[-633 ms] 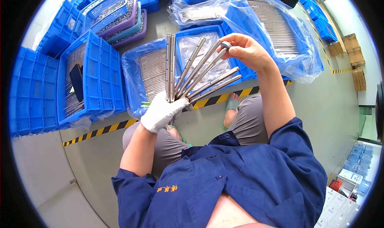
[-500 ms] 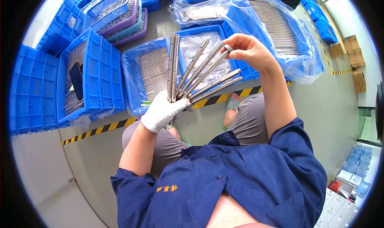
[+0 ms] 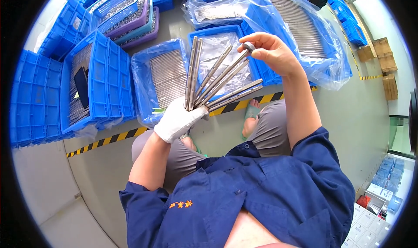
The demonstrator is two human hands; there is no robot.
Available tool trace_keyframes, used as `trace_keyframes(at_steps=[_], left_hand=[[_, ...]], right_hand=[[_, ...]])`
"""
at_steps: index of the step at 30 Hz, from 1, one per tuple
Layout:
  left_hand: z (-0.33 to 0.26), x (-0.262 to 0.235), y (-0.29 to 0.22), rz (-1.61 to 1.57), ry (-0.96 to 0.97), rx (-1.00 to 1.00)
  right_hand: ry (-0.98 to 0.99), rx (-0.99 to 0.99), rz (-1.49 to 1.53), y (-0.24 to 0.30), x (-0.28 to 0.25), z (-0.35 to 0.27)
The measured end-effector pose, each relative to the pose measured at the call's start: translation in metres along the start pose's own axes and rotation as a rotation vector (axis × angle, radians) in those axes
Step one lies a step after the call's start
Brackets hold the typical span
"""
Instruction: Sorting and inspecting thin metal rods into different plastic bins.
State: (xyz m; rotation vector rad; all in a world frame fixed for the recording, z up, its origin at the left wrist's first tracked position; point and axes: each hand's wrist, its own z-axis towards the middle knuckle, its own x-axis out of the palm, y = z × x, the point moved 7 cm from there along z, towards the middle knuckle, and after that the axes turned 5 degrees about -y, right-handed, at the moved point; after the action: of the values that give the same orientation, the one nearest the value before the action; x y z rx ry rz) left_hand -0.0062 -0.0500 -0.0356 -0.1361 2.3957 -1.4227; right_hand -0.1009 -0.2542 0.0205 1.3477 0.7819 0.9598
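Lower ends of the fanned metal rods (image 3: 215,80) buried inside the white-gloved left hand (image 3: 177,119). Far tip of one rod covered by the bare right hand (image 3: 272,52), around a small dark piece too small to identify. Contents of the bagged blue crate (image 3: 300,28) blurred behind clear plastic. Stacked blue crates (image 3: 32,95) at left cut off by the dark rim. One foot (image 3: 250,117) partly hidden behind a knee.

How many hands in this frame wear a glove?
1. The left hand wears a white glove and grips the lower ends of the fanned metal strips. The right hand is bare, pinching the top of one strip. No other hands show.
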Motion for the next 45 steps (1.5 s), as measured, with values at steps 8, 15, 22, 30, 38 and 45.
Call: trace_keyframes(at_steps=[8, 15, 22, 30, 38, 45], left_hand=[[0.001, 0.001, 0.002, 0.037, 0.0, 0.007], [0.003, 0.002, 0.004, 0.077, 0.01, 0.011], [0.002, 0.006, -0.001, 0.151, -0.007, 0.102], [0.003, 0.008, 0.005, 0.131, -0.011, 0.19], [0.0, 0.006, -0.001, 0.05, 0.049, 0.149], [-0.004, 0.017, 0.01, -0.178, 0.283, 0.051]], right_hand=[[0.05, 0.086, -0.092, 0.0, 0.008, -0.003], [0.073, 0.105, -0.109, -0.003, 0.003, -0.006], [0.028, 0.178, -0.053, -0.022, 0.006, 0.005], [0.035, 0.198, -0.098, -0.02, 0.006, 0.0], [0.019, 0.237, -0.109, -0.029, 0.009, 0.003], [-0.098, 0.242, 0.035, -0.028, -0.013, 0.004]])
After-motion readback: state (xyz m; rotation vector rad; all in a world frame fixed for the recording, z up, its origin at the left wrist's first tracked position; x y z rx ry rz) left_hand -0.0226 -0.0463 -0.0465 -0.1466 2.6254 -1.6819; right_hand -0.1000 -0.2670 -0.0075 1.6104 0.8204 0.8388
